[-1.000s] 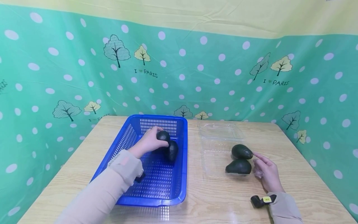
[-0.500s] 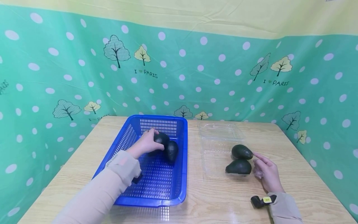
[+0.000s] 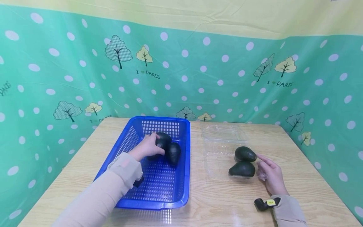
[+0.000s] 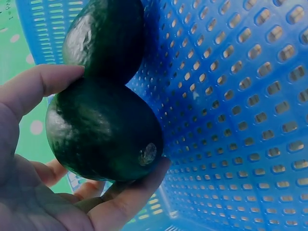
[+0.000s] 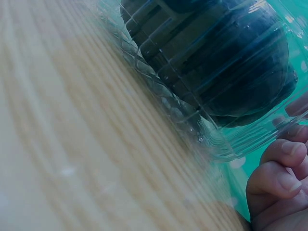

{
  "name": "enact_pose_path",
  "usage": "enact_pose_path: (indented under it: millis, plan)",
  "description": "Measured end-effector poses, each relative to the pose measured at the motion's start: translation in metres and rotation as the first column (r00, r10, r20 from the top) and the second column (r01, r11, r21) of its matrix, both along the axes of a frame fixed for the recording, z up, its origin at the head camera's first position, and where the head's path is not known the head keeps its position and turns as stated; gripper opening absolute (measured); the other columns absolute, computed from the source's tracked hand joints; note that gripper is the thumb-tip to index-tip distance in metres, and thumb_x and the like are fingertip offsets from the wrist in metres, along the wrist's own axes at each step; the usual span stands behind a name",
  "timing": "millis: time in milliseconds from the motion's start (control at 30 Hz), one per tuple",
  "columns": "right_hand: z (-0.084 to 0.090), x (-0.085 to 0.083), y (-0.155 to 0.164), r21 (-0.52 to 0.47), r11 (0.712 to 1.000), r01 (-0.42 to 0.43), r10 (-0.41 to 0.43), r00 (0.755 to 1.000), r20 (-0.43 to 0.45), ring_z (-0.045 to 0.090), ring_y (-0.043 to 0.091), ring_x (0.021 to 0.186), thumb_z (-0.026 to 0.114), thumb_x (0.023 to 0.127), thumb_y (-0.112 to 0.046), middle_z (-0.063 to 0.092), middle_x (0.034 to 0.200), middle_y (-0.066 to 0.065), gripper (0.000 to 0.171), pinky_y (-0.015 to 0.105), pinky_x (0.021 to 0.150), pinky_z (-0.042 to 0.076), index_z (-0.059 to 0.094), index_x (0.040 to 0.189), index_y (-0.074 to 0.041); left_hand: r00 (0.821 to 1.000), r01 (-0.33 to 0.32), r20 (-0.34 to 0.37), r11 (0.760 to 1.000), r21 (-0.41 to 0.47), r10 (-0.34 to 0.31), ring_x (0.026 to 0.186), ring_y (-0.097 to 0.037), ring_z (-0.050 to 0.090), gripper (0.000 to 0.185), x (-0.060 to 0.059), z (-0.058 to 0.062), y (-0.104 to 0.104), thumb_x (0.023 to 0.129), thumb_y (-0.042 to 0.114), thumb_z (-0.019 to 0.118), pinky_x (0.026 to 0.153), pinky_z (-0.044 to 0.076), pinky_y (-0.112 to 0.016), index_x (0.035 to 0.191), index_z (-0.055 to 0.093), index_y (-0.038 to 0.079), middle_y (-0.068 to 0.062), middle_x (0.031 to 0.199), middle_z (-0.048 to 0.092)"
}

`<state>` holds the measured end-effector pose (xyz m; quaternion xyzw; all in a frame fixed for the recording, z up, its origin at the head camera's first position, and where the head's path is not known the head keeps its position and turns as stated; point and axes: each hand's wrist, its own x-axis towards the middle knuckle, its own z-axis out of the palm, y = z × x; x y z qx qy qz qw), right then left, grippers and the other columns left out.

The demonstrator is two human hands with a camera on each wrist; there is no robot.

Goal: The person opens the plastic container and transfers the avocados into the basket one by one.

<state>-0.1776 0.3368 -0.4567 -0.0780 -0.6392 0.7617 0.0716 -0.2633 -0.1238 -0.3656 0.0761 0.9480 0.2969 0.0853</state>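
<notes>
My left hand [image 3: 147, 146] reaches into the blue plastic basket [image 3: 186, 176] and grips a dark green avocado [image 4: 103, 130]. In the left wrist view the thumb lies on one side of it and the fingers curl under the other. A second avocado [image 3: 174, 154] rests against it on the right. My right hand [image 3: 273, 175] holds the near right edge of a clear plastic clamshell box [image 3: 216, 164], its index finger extended toward the avocados. Inside that box lie two avocados, a rear one [image 3: 245, 154] and a front one [image 3: 242, 169].
The box's clear lid [image 3: 224, 132] lies open toward the back of the wooden table [image 3: 221, 201]. Black camera straps [image 3: 266, 203] sit at the wrists. A green and yellow patterned curtain [image 3: 198, 78] hangs behind and at both sides.
The left hand has shifted slightly left and lower in the basket, and the avocado in it has moved left and turned. The right hand and the box have stayed put.
</notes>
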Motion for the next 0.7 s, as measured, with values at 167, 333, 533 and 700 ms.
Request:
enact_pose_path:
  millis: [167, 333, 533, 700]
  plan:
    - [0.0011, 0.0005, -0.0005, 0.004, 1.000, 0.001, -0.001, 1.000, 0.008, 0.042, 0.001, 0.050, 0.053, 0.099, -0.006, 0.047, 0.061, -0.010, 0.033, 0.016, 0.044, 0.034, 0.074, 0.101, -0.032, 1.000, -0.004, 0.017, 1.000, 0.003, 0.004, 0.114, -0.040, 0.054, 0.073, 0.0014, -0.0010, 0.0001, 0.075, 0.027, 0.081, 0.097, 0.048, -0.055, 0.133, 0.047, -0.003, -0.029, 0.129, 0.049]
    - [0.0012, 0.0009, -0.0004, 0.009, 1.000, -0.001, 0.001, 1.000, 0.009, 0.042, 0.001, 0.050, 0.053, 0.099, -0.006, 0.047, 0.062, -0.010, 0.033, 0.016, 0.044, 0.034, 0.073, 0.101, -0.033, 0.999, -0.011, 0.030, 1.000, 0.000, 0.011, 0.113, -0.039, 0.054, 0.073, 0.0014, -0.0024, -0.0004, 0.074, 0.026, 0.081, 0.097, 0.048, -0.053, 0.132, 0.047, -0.003, -0.030, 0.129, 0.048]
    - [0.0011, 0.0004, -0.0003, 0.010, 1.000, -0.002, 0.002, 1.000, 0.003, 0.042, 0.001, 0.050, 0.052, 0.099, -0.005, 0.047, 0.061, -0.010, 0.034, 0.015, 0.044, 0.034, 0.073, 0.101, -0.032, 0.999, -0.001, 0.040, 1.000, -0.021, 0.002, 0.112, -0.038, 0.054, 0.074, 0.0002, -0.0043, -0.0023, 0.074, 0.026, 0.082, 0.097, 0.047, -0.055, 0.133, 0.047, -0.003, -0.030, 0.129, 0.051]
    - [0.0007, 0.0003, -0.0002, 0.022, 1.000, 0.005, -0.005, 1.000, 0.003, 0.042, 0.000, 0.049, 0.052, 0.099, -0.005, 0.047, 0.061, -0.011, 0.035, 0.015, 0.044, 0.035, 0.073, 0.101, -0.033, 0.999, 0.005, 0.047, 0.999, -0.036, -0.003, 0.110, -0.037, 0.055, 0.073, 0.0003, -0.0057, -0.0020, 0.074, 0.026, 0.083, 0.097, 0.047, -0.055, 0.131, 0.048, -0.003, -0.027, 0.125, 0.053]
